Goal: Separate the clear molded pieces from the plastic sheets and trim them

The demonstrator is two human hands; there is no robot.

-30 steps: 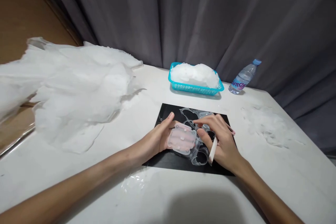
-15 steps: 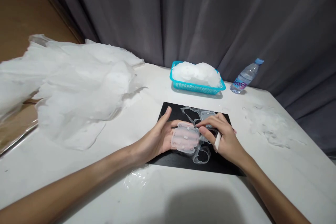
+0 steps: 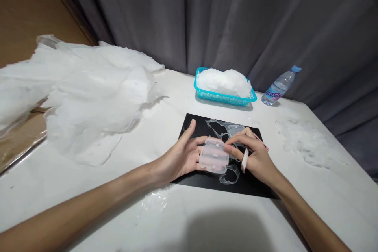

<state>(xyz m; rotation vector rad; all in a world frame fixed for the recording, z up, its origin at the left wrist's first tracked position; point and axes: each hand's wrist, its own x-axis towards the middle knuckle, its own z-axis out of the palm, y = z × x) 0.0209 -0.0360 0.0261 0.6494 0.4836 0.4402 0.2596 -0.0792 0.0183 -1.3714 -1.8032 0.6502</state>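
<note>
A translucent plastic piece [image 3: 214, 158], thin with rounded corners and small raised dots, lies against the fingers of my left hand [image 3: 189, 151]. That hand is palm up, its thumb spread apart, and its fingers show pinkish through the plastic. My right hand [image 3: 254, 151] pinches the piece's upper right corner between thumb and fingertips. A slim white tool [image 3: 245, 159] is tucked in the same hand, with a pink end [image 3: 266, 147] past the knuckles; its kind is unclear. Below both hands, clear cut-out plastic scrap [image 3: 229, 175] and another translucent piece [image 3: 236, 129] lie on a black mat [image 3: 195, 179].
A large heap of white translucent sheets [image 3: 97, 86] covers the left of the white table [image 3: 165, 228]. At the back stand a blue basket [image 3: 221, 96] filled with white pieces and a water bottle [image 3: 280, 86]. Clear scraps [image 3: 307, 141] lie at the right.
The plastic piece has shifted slightly right relative to my left hand, showing more of its fingers. My right fingertips now meet its corner. The whole view has shifted a little.
</note>
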